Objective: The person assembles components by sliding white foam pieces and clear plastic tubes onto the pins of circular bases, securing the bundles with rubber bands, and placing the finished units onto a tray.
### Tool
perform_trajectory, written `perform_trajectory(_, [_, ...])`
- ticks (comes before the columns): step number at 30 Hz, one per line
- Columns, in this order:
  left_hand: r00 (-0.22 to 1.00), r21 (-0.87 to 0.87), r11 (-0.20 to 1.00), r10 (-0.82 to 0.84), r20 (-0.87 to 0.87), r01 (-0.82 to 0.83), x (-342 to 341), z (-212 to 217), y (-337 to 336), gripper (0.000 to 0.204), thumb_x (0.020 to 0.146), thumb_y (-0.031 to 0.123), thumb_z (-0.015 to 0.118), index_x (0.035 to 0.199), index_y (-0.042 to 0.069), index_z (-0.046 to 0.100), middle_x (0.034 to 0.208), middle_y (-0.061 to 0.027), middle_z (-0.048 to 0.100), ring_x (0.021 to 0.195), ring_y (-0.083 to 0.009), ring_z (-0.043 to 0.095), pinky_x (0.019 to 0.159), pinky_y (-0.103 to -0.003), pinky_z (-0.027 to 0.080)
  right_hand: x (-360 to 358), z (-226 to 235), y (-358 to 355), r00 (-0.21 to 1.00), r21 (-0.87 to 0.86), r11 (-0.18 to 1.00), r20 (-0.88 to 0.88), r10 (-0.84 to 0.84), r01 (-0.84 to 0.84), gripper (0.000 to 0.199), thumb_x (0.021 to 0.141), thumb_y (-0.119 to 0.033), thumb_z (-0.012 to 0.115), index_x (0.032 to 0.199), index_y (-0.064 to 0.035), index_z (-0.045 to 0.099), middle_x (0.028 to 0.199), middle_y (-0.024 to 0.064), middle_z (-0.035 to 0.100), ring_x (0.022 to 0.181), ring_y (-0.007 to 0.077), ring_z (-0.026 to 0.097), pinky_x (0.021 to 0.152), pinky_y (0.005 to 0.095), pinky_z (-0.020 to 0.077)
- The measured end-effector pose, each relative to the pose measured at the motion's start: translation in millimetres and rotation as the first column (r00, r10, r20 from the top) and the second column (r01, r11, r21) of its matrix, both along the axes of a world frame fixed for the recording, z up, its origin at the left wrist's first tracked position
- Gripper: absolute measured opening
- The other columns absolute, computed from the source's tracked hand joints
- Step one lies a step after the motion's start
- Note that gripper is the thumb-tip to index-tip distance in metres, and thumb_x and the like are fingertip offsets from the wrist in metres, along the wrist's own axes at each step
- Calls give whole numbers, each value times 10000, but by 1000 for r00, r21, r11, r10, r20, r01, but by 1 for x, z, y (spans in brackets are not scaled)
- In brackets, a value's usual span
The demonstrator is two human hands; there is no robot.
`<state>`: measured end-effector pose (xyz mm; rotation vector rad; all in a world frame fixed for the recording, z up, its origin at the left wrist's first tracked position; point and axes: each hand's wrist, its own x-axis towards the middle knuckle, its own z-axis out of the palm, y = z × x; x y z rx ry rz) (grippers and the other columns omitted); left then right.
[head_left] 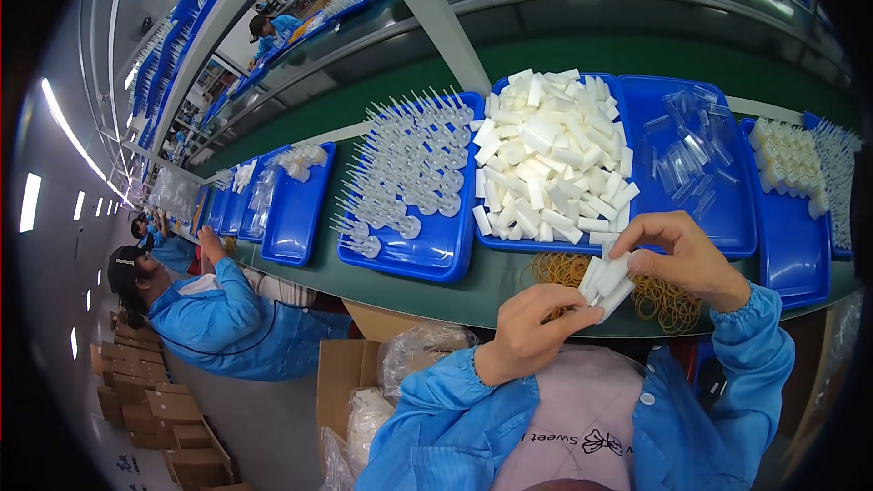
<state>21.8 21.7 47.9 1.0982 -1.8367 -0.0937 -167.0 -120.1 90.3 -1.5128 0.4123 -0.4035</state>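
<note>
1. The person is holding a small bundle of white sticks point(607, 279) with both hands, just in front of the pile of rubber bands point(659, 295) that is lying on the green desk point(455, 295).
2. The left hand point(536, 327) is pinching the lower end of the bundle, its grip closed around the sticks.
3. The right hand point(687, 259) is closing its fingers over the upper end of the same bundle, above the rubber bands.
4. Behind the rubber bands, a blue tray point(536, 244) is holding a heap of loose white sticks point(550, 159).
5. To the left of that tray, another blue tray point(436, 259) is carrying rows of clear plastic droppers point(409, 173).
6. To the right of the stick tray, a third blue tray point(727, 227) is holding clear plastic tubes point(691, 150).
7. Far left of the rubber bands, a co-worker in a blue coat point(218, 323) is sitting at the same desk.
</note>
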Motion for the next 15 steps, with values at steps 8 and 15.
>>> perform_trajectory(8, [1000,19,1000,-5,-15,6,0,-1,-1,423,554,-77,658,936,94,720,861,-73,627,743,-234,623,626,-303,504,-1,-5,0,994,61,993,-59,-93,97,179,812,-106,663,963,-11,643,897,42,641,853,98,578,785,243,459])
perform_trajectory(15, [1000,22,1000,23,-19,-22,-1,-4,1,394,587,-72,712,946,91,712,894,-77,624,768,-233,622,643,-298,509,0,-6,11,993,-182,979,-61,-102,89,117,768,-136,696,793,-32,649,827,41,634,838,122,558,758,272,438])
